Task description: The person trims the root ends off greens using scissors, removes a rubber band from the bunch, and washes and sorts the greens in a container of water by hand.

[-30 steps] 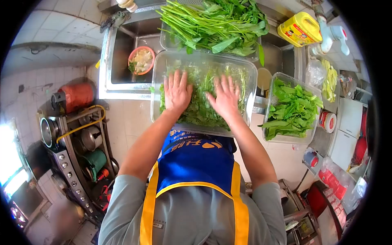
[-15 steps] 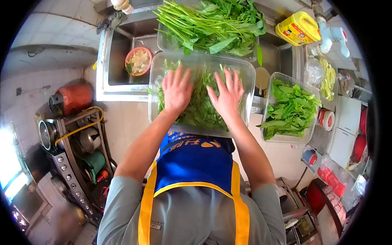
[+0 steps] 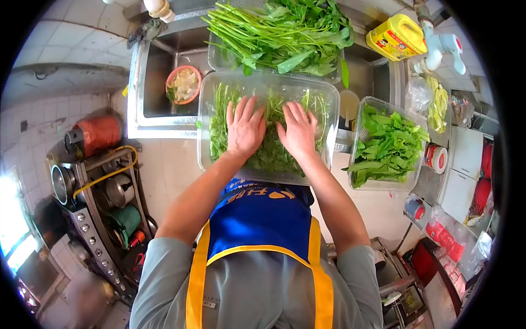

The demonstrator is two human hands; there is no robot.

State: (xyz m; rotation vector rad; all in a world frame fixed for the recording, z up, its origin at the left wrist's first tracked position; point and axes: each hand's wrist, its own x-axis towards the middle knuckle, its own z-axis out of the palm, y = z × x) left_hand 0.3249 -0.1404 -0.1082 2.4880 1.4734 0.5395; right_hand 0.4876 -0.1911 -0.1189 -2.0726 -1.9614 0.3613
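Left hand (image 3: 246, 130) and right hand (image 3: 298, 131), palms down, fingers loosely spread, had drawn closer together than before, on leafy greens (image 3: 271, 157) in a clear tub (image 3: 263, 81) at the sink (image 3: 164, 131)

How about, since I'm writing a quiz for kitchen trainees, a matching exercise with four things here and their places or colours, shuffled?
Things
1. Left hand and right hand
2. Jug with a handle
3. Small round bowl
4. Long-stemmed greens

Places or colours
A. In the sink basin at the picture's left
B. Heaped in the far tray
C. Over the leafy greens in the middle tray
D. Mostly yellow

Right pairs: 1-C, 2-D, 3-A, 4-B
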